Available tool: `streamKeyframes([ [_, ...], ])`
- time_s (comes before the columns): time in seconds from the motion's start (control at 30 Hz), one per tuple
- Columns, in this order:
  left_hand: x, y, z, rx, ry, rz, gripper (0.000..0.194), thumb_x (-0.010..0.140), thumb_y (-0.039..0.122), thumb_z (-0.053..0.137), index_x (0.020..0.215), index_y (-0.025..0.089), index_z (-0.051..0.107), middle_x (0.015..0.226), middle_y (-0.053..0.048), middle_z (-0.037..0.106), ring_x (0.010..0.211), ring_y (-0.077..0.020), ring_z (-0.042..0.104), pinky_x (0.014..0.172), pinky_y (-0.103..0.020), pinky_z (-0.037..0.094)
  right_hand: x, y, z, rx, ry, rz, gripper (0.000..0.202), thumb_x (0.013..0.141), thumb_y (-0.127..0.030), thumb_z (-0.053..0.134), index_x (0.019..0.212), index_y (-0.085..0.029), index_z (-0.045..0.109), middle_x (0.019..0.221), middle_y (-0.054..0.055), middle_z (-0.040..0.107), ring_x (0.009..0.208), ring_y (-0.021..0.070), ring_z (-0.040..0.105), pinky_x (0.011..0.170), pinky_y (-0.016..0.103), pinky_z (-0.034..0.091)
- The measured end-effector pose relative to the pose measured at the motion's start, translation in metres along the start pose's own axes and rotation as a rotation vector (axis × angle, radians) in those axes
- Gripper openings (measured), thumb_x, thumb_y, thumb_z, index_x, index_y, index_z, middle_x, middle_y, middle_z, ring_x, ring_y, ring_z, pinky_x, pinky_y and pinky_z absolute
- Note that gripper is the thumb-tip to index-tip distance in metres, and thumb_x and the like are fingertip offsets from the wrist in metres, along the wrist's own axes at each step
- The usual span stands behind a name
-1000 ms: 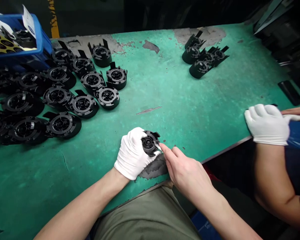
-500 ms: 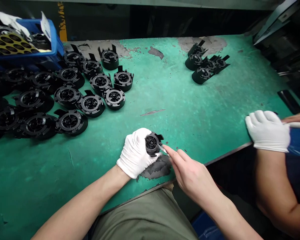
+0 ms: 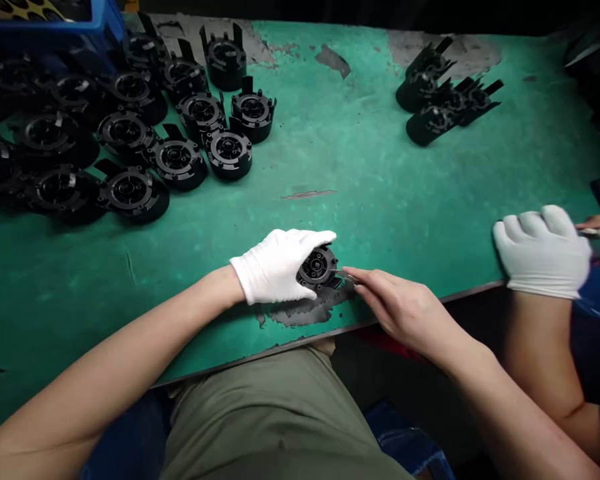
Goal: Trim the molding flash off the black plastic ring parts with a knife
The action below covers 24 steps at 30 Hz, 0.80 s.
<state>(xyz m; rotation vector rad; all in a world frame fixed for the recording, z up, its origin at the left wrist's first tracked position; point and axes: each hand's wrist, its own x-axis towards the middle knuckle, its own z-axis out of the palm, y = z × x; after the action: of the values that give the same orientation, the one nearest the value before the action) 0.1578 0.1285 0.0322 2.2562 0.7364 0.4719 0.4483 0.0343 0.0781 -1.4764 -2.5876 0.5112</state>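
In a white glove, my left hand (image 3: 277, 267) curls its fingers and thumb around a round black plastic housing (image 3: 316, 266). The housing has a ringed face turned up towards me and small tabs on its rim. It is held at the green bench (image 3: 375, 220), over a dark worn patch near the front edge. My bare right hand (image 3: 405, 300) pinches a thin metal blade (image 3: 349, 275), whose tip reaches the right side of the housing. Most of the blade's grip end is hidden by my fingers.
Several similar black housings (image 3: 175, 157) stand grouped at the left, beside a blue bin (image 3: 107, 30). A smaller cluster of black housings (image 3: 425, 127) stands at the back right. A co-worker's gloved hand (image 3: 543, 253) rests at the bench's right edge.
The view has tipped downward. My left hand has shifted its hold, its fingers now more extended around the housing, which has turned. The blade has drawn slightly outward, towards the housing's right rim.
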Motion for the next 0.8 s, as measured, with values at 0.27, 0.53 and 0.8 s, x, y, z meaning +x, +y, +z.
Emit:
streamKeyframes([
  [0.27, 0.002, -0.012, 0.001, -0.032, 0.012, 0.103, 0.102, 0.079, 0.039, 0.098, 0.164, 0.019, 0.044, 0.156, -0.020, 0.067, 0.142, -0.0395, 0.070, 0.119, -0.052, 0.057, 0.014, 0.004, -0.008, -0.229, -0.023, -0.189, 0.032, 0.118, -0.026, 0.047, 0.139, -0.013, 0.067, 0.089, 0.003, 0.072, 0.072, 0.0168, 0.070, 0.063, 0.032, 0.046],
  [0.53, 0.003, -0.007, -0.001, -0.030, 0.009, 0.082, 0.101, 0.078, 0.040, 0.099, 0.162, 0.020, 0.046, 0.156, -0.018, 0.068, 0.141, -0.0397, 0.070, 0.119, -0.052, 0.058, 0.023, 0.011, -0.019, -0.265, -0.095, -0.268, 0.032, 0.117, -0.025, 0.045, 0.137, -0.013, 0.067, 0.081, 0.001, 0.066, 0.066, 0.0152, 0.062, 0.060, 0.032, 0.036],
  [0.8, 0.003, -0.005, -0.001, -0.031, 0.003, 0.070, 0.100, 0.078, 0.040, 0.099, 0.161, 0.020, 0.047, 0.157, -0.018, 0.067, 0.142, -0.0393, 0.069, 0.119, -0.052, 0.057, 0.029, 0.018, -0.020, -0.273, -0.122, -0.342, 0.030, 0.116, -0.020, 0.043, 0.135, -0.013, 0.065, 0.082, 0.001, 0.063, 0.066, 0.0154, 0.058, 0.061, 0.034, 0.032],
])
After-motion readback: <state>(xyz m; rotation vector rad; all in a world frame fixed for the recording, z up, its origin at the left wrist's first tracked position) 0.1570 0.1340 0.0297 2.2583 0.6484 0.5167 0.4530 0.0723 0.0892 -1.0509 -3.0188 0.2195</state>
